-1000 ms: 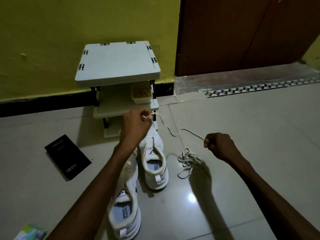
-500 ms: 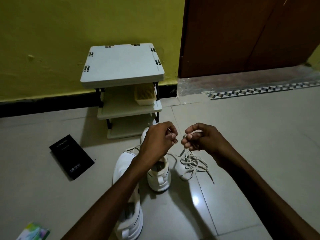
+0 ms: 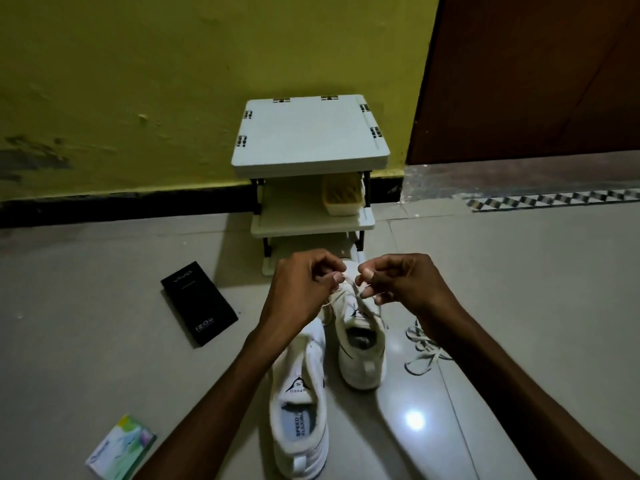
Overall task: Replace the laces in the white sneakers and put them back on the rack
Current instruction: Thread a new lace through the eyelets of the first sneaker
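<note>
Hands, left (image 3: 304,289) and right (image 3: 403,282), pinch lace (image 3: 341,291) above sneaker (image 3: 363,362), hiding foot of rack (image 3: 308,136); black box (image 3: 199,303) nearby.

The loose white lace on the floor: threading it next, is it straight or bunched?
Bunched: the loose white lace lies in overlapping loops on the grey tiled floor.

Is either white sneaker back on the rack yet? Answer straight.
No: the near sneaker and the far sneaker both stand on the floor in front of the rack.
</note>
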{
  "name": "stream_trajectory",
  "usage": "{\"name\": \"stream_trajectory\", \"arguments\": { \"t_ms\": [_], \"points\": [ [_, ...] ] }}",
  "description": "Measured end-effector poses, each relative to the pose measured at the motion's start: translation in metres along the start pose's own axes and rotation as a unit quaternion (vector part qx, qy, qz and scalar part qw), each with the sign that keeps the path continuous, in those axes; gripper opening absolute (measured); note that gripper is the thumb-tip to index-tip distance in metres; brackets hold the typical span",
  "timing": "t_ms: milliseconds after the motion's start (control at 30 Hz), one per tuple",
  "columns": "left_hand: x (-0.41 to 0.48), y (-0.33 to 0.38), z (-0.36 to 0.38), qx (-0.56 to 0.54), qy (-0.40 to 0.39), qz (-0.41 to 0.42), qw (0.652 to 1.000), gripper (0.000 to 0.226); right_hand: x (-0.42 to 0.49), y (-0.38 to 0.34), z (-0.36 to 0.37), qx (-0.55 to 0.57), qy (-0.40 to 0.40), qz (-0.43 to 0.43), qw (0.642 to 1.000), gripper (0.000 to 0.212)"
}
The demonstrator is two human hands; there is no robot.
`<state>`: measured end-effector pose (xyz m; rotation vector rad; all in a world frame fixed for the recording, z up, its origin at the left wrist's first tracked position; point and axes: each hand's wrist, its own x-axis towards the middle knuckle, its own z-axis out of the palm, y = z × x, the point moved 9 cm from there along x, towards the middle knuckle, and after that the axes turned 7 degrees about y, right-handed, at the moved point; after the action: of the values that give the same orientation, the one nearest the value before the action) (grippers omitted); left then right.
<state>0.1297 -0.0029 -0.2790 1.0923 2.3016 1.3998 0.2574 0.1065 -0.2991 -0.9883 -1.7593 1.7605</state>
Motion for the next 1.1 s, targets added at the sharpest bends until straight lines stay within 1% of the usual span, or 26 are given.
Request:
{"name": "stream_trajectory", "arguments": {
  "t_ms": [67,167,233,333,433,500,533,700,833,933,1000,1033,1067,1100],
  "points": [
    [-0.003,-0.004,-0.01,-0.018,0.008,0.002,1.0,0.014,0.001,-0.001,0.006,0.039,0.023,0.005,0.999,0.012],
    [-0.01,-0.009,-0.025,-0.044,0.015,-0.005,0.999,0.018,0.002,0.005,0.025,0.121,0.035,0.041,0.991,0.018],
    [-0.014,-0.013,-0.031,-0.071,0.024,-0.019,0.997,0.016,0.0,0.009,0.035,0.143,0.051,0.049,0.987,0.021],
    [-0.018,-0.029,-0.041,-0.146,0.049,-0.079,0.985,0.012,-0.003,0.008,0.048,0.103,0.086,0.007,0.991,0.026],
    [-0.023,-0.045,-0.041,-0.255,0.058,-0.159,0.952,0.01,-0.006,0.004,0.054,0.063,0.125,-0.034,0.99,0.024],
    [-0.025,-0.051,-0.041,-0.298,0.062,-0.183,0.935,0.01,-0.009,0.001,0.06,0.046,0.133,-0.051,0.989,0.021],
    [-0.026,-0.053,-0.042,-0.305,0.062,-0.185,0.932,0.01,-0.009,0.0,0.062,0.038,0.132,-0.057,0.989,0.02],
    [-0.027,-0.052,-0.046,-0.268,0.066,-0.158,0.948,0.011,-0.01,0.0,0.069,0.016,0.127,-0.065,0.99,0.017],
    [-0.026,-0.055,-0.048,-0.229,0.084,-0.147,0.959,0.009,-0.008,0.0,0.072,-0.002,0.123,-0.074,0.99,0.017],
    [-0.026,-0.057,-0.051,-0.2,0.094,-0.142,0.965,0.007,-0.005,0.002,0.075,-0.019,0.098,-0.06,0.993,0.016],
    [-0.025,-0.055,-0.053,-0.166,0.099,-0.125,0.973,0.008,-0.002,0.004,0.077,-0.069,0.073,-0.057,0.993,0.013],
    [-0.025,-0.054,-0.054,-0.15,0.101,-0.114,0.977,0.01,0.0,0.002,0.076,-0.115,0.066,-0.07,0.989,0.012],
    [-0.024,-0.053,-0.055,-0.135,0.102,-0.102,0.98,0.012,0.002,0.0,0.075,-0.176,0.065,-0.097,0.977,0.012],
    [-0.024,-0.051,-0.055,-0.12,0.101,-0.091,0.983,0.013,0.003,-0.006,0.074,-0.242,0.069,-0.134,0.958,0.014]
  ]
}}
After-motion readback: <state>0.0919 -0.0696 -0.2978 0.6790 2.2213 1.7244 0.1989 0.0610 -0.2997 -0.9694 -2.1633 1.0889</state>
